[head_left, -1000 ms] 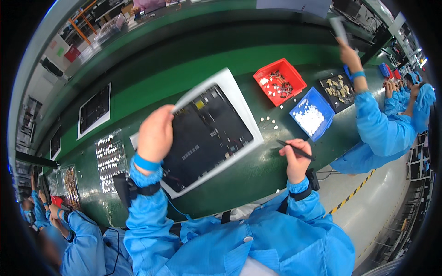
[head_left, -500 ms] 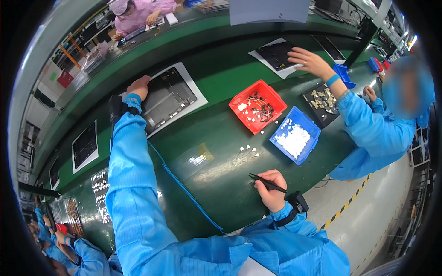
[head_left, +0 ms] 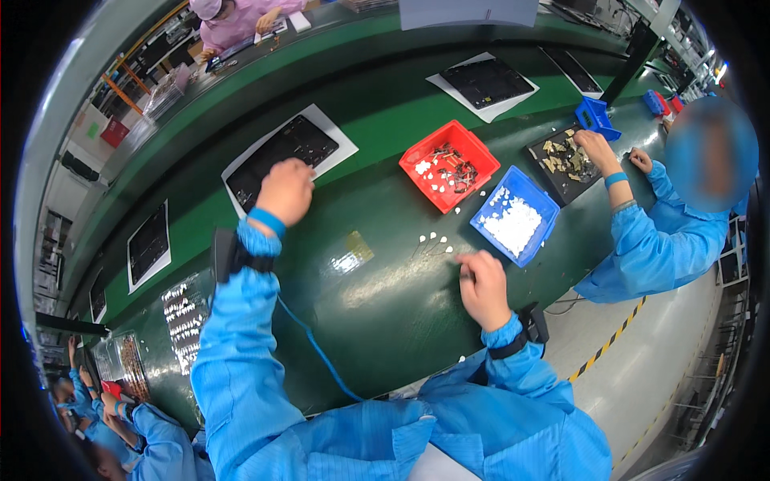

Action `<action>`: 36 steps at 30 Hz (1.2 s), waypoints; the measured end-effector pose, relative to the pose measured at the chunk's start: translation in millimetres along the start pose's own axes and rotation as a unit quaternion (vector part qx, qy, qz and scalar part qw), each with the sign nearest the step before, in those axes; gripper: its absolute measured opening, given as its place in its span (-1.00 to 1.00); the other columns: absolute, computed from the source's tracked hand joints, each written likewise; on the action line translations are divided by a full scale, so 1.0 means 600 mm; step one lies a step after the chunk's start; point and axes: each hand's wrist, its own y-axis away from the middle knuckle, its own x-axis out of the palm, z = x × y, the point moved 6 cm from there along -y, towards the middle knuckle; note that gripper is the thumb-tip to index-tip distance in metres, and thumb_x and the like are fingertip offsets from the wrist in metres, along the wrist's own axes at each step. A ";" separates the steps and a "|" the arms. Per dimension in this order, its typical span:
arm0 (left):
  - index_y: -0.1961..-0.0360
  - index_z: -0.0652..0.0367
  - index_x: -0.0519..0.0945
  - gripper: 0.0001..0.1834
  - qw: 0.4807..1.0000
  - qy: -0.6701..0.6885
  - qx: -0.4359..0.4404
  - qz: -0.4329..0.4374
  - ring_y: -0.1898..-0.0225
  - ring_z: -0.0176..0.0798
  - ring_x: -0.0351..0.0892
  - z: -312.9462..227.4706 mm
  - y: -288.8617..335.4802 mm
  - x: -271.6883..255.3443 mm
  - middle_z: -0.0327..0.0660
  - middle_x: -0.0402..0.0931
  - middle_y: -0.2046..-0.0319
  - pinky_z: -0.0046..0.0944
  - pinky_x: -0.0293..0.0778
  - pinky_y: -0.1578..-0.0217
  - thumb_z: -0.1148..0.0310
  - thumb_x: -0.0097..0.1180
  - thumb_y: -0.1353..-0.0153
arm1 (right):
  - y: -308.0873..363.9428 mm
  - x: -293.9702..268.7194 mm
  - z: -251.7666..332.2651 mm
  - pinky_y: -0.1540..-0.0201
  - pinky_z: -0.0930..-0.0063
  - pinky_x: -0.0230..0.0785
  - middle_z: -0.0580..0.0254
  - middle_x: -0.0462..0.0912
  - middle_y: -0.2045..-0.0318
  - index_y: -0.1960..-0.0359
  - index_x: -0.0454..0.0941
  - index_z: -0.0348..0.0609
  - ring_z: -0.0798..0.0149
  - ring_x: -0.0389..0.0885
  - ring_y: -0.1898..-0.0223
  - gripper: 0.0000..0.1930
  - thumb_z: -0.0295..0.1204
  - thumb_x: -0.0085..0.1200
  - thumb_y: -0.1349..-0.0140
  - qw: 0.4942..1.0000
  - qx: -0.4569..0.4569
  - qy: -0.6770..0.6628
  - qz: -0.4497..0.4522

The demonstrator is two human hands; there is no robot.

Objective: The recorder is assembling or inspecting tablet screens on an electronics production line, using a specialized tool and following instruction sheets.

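My left hand [head_left: 286,192] is over the near edge of a flat black device panel [head_left: 301,144], which lies on a white sheet [head_left: 341,144]. Its fingers are curled together, and whatever they hold is hidden. My right hand [head_left: 484,290] is pinched beside several small white tabs with thin dark wires [head_left: 433,244] on the green table. The black tweezers in that hand are almost wholly hidden by the fingers now. Just beyond it stands a blue bin [head_left: 546,234] of white pieces. To its left is a red bin [head_left: 473,150] holding dark wired parts and white bits.
A co-worker's hand [head_left: 595,152] reaches into a black tray [head_left: 568,192] of gold-coloured pieces at right. Further panels on white sheets, including one black panel [head_left: 485,82], line the green belt. A clear yellowish film [head_left: 353,252] and a blue cord [head_left: 317,345] lie on the table.
My left hand has moved from the panel's far-left edge toward me and rightward. My right hand has gone forward to the wired tabs. The co-worker's hand has dropped from a panel to the black tray.
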 end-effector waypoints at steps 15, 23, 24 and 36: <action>-0.08 0.13 0.29 -0.39 0.987 -0.013 -0.092 0.130 -0.15 0.18 0.07 -0.183 0.305 0.000 0.02 0.10 -0.15 0.07 0.15 -0.05 0.10 0.07 -0.01 | 0.122 -0.063 0.058 0.44 0.43 0.24 0.34 0.47 0.53 0.45 0.54 -0.07 0.25 0.46 0.51 -0.78 -0.54 0.17 0.24 0.978 -0.145 -0.016 0.146; -0.02 0.15 0.34 -0.47 0.996 0.023 -0.072 0.054 -0.15 0.19 0.09 -0.203 0.322 -0.013 0.03 0.14 -0.13 0.04 0.14 -0.06 0.21 0.09 0.00 | 0.205 -0.050 0.056 0.41 0.45 0.19 0.41 0.47 0.48 0.44 0.55 -0.02 0.31 0.42 0.51 -0.78 -0.43 0.22 0.23 0.972 -0.167 0.054 0.157; 0.01 0.15 0.37 -0.50 0.997 0.033 -0.059 0.027 -0.13 0.19 0.11 -0.208 0.325 -0.023 0.03 0.16 -0.11 0.03 0.15 -0.06 0.26 0.10 0.01 | 0.205 -0.048 0.058 0.42 0.45 0.20 0.41 0.47 0.48 0.46 0.54 -0.02 0.32 0.42 0.50 -0.80 -0.44 0.21 0.22 0.973 -0.169 0.058 0.148; 0.18 0.17 0.48 -0.62 0.967 0.238 0.085 0.022 -0.04 0.07 0.27 -0.356 0.343 0.001 -0.11 0.38 0.09 -0.06 0.27 0.03 0.48 0.12 0.15 | 0.150 -0.038 0.032 0.47 0.41 0.24 0.33 0.49 0.57 0.53 0.48 -0.08 0.22 0.47 0.52 -0.86 -0.56 0.13 0.20 0.986 -0.141 0.013 0.083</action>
